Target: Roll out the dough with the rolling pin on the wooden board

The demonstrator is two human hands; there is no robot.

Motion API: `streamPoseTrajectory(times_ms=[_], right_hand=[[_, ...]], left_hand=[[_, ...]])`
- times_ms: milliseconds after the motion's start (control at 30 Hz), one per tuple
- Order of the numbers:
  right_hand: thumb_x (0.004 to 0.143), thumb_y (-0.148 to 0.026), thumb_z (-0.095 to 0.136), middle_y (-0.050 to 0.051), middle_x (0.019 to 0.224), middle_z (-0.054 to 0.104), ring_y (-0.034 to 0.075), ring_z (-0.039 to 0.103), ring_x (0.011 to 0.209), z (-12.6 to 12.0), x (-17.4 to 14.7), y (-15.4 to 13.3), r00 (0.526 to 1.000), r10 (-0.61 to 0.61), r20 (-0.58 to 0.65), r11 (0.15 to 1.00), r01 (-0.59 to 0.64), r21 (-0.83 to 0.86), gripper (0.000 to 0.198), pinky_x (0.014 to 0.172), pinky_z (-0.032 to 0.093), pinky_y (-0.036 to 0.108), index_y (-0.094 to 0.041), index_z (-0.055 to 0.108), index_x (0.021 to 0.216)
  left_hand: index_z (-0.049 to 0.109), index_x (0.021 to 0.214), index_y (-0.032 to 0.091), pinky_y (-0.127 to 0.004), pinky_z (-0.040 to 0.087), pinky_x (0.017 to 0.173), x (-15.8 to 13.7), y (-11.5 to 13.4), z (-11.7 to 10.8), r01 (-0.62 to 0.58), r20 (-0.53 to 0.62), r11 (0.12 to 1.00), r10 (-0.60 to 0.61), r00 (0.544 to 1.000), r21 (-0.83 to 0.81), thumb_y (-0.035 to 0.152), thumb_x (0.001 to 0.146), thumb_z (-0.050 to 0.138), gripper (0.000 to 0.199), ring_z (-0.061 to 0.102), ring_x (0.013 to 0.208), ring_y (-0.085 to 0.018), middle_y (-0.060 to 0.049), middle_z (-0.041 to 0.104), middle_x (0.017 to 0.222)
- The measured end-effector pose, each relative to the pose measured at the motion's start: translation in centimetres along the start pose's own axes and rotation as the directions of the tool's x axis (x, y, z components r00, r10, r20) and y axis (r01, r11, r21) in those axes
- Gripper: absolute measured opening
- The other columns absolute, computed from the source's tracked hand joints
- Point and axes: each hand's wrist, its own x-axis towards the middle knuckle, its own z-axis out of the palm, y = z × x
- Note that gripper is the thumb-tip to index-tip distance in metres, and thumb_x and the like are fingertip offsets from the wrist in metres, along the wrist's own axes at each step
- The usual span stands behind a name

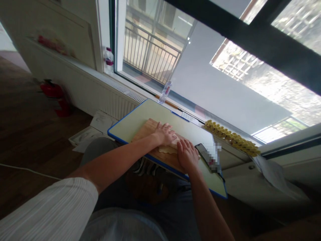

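A wooden board (144,132) lies on a small pale table (152,112) with a blue rim. Flat dough (167,149) with a wavy edge is spread on the board. My left hand (164,134) rests over the dough's far side, fingers spread. My right hand (188,154) lies palm down at the board's right side, fingers stretched forward. Between and beneath the hands runs a pale, long shape (175,142), perhaps a rolling pin; mostly covered, its kind is uncertain. Neither hand is wrapped round anything that I can see.
A phone (207,156) lies on the table to the right, partly pixelated. On the windowsill are a clear bottle (165,92) and a yellow bumpy strip (230,138). A radiator (117,103), an open white box (86,134) and a red fire extinguisher (56,97) are at left.
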Motion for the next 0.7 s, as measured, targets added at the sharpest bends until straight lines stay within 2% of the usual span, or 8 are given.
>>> streamPoseTrajectory(times_ms=[100,200,333,433,567,700], right_hand=[[0.11,-0.054,0.029,0.01,0.166,0.046,0.03,0.033,0.157,1.1,-3.4,0.7,0.998,-0.044,-0.054,0.999,0.045,0.015,0.062,0.127,0.024,0.053,-0.022,0.047,0.16],[0.109,-0.053,0.037,0.013,0.164,0.048,0.031,0.035,0.156,2.3,-6.5,1.6,0.977,-0.127,-0.172,0.991,0.134,0.03,0.061,0.126,0.022,0.057,-0.021,0.046,0.16],[0.109,-0.049,0.038,0.01,0.158,0.057,0.029,0.044,0.151,3.0,-7.5,2.7,0.954,-0.165,-0.25,0.98,0.188,0.069,0.051,0.125,0.024,0.056,-0.027,0.056,0.151],[0.109,-0.05,0.038,0.007,0.157,0.058,0.028,0.043,0.152,2.4,-6.0,2.8,0.971,-0.135,-0.198,0.983,0.156,0.093,0.049,0.125,0.025,0.054,-0.03,0.059,0.149],[0.11,-0.053,0.034,0.005,0.161,0.054,0.028,0.039,0.155,0.9,-3.3,1.8,0.993,-0.072,-0.097,0.995,0.078,0.057,0.055,0.125,0.029,0.049,-0.028,0.057,0.153],[0.111,-0.054,0.028,0.003,0.162,0.052,0.03,0.038,0.156,-0.3,-1.9,0.9,1.0,0.013,0.009,1.0,-0.013,0.014,0.057,0.124,0.033,0.05,-0.029,0.058,0.153]], left_hand=[[0.061,0.147,0.025,-0.068,0.017,0.127,-2.8,0.8,1.0,-0.063,-0.105,0.998,0.065,0.992,0.019,0.05,0.108,0.034,0.054,0.034,0.157,-0.036,-0.012,0.046,0.167],[0.065,0.142,0.025,-0.064,0.017,0.128,-6.0,1.3,2.4,-0.135,-0.263,0.991,0.136,0.955,0.024,0.054,0.108,0.037,0.054,0.041,0.153,-0.035,-0.01,0.055,0.16],[0.062,0.147,0.024,-0.065,0.015,0.129,-8.0,1.2,3.1,-0.183,-0.321,0.983,0.178,0.93,0.014,0.058,0.107,0.04,0.057,0.039,0.154,-0.036,-0.01,0.055,0.16],[0.062,0.147,0.028,-0.068,0.015,0.127,-6.6,0.7,2.4,-0.173,-0.258,0.985,0.172,0.951,0.019,0.057,0.108,0.035,0.055,0.035,0.156,-0.036,-0.01,0.05,0.164],[0.058,0.151,0.027,-0.071,0.011,0.127,-1.9,-0.2,0.6,-0.093,-0.077,0.995,0.095,0.992,0.033,0.053,0.108,0.032,0.057,0.026,0.161,-0.037,-0.012,0.04,0.17],[0.062,0.148,0.027,-0.07,0.008,0.127,2.6,-0.7,-0.3,-0.036,-0.03,0.999,0.037,0.999,0.022,0.045,0.106,0.035,0.053,0.024,0.161,-0.036,-0.011,0.04,0.17]])
